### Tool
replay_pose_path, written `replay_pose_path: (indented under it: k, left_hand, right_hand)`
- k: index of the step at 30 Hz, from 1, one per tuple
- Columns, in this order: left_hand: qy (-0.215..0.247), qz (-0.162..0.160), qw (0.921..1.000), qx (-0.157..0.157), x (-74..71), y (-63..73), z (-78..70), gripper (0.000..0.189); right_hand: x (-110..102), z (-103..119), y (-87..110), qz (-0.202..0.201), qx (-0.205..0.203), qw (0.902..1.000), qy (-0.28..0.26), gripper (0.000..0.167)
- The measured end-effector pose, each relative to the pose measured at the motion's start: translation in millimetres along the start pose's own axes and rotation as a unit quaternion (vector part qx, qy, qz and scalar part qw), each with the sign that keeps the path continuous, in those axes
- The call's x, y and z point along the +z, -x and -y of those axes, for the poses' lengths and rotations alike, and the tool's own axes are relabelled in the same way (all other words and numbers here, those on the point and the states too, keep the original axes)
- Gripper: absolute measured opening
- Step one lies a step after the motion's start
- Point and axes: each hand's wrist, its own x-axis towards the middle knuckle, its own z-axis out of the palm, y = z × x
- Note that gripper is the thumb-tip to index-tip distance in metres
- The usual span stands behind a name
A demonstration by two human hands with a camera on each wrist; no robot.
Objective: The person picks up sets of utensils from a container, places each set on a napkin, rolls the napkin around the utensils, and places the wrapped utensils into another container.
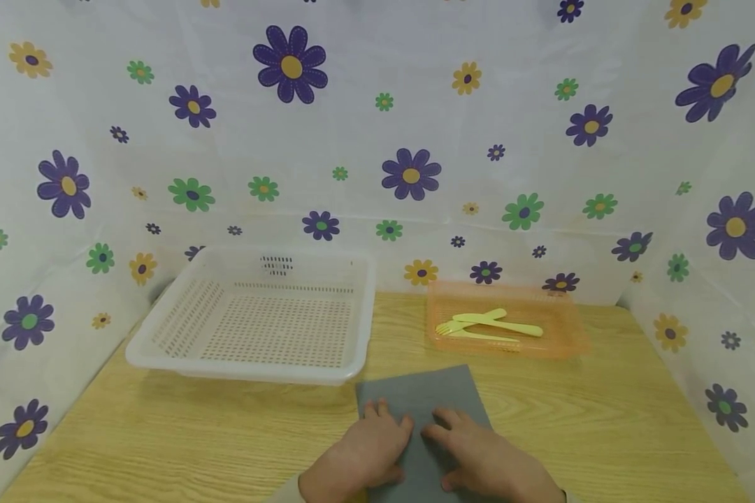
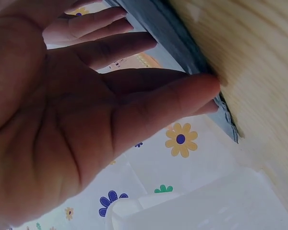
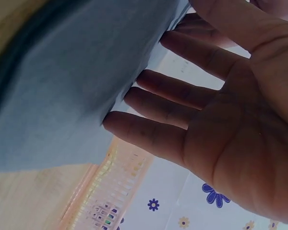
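Hands, left [image 1: 370, 447] and right [image 1: 486, 450], spread, touching grey rectangular cloth [image 1: 421, 393], white perforated plastic basket [image 1: 258, 370] and orange plastic basket [image 1: 563, 335] of yellow plastic cutlery [image 1: 509, 325] beyond, wood-grain surface [image 1: 610, 426]

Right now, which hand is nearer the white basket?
Left. The left hand touches the grey sheet, just nearer the person than the white basket's front right corner; the right hand is farther right.
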Motion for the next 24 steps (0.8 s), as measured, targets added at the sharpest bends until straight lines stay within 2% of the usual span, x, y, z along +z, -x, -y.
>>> replay_pose_path:
  k: [11,19,24]
  left_hand:
    - [-0.031,-0.012,0.9994,0.012,0.4,0.6,1.2,0.068]
    - [0.001,-0.001,1.0,0.004,2.1,-1.3,0.6,0.066]
    - [0.028,0.019,0.9994,0.007,1.7,-3.2,1.9,0.068]
  right_hand:
    - [1.7,4.0,-0.5,0.002,0.014,0.9998,0.014,0.064]
    - [3.2,8.8,0.6,0.003,0.021,0.9995,0.023,0.061]
    - [3.0,10.6,1.7,0.003,0.022,0.9995,0.024,0.06]
